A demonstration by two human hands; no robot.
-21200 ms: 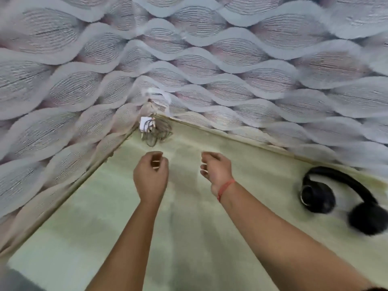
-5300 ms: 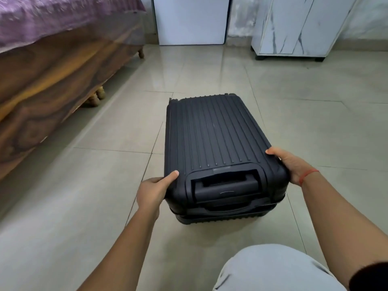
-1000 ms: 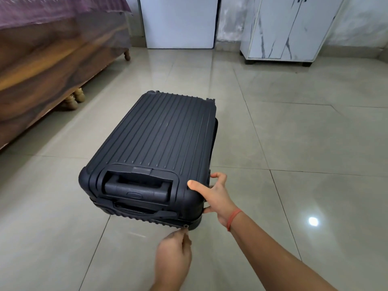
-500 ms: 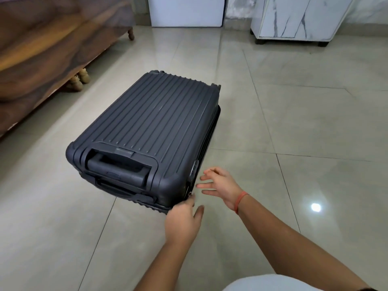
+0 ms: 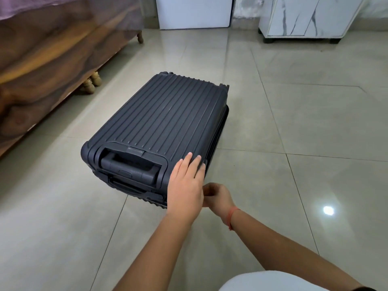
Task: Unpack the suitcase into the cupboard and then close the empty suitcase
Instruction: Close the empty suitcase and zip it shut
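Observation:
The black ribbed suitcase (image 5: 165, 120) lies flat and closed on the tiled floor, its handle end toward me. My left hand (image 5: 185, 185) presses flat on its near right corner, fingers straight. Just right of it, my right hand (image 5: 219, 197), with a red thread on the wrist, has thumb and fingers curled in a pinch at the zip seam of that corner. The zipper pull is mostly hidden behind my left hand. A white marbled cupboard (image 5: 310, 15) stands at the far right wall, doors shut.
A wooden bed (image 5: 48, 66) with a purple cover runs along the left, its turned legs near the suitcase. A plain white cabinet (image 5: 194, 11) stands at the far wall. Glossy floor tiles (image 5: 304, 143) stretch to the right of the suitcase. My knee shows at the bottom right.
My left hand has let go of the zip and moved up to lie flat on the suitcase corner. My right hand has come in to the corner seam and curled into a pinch.

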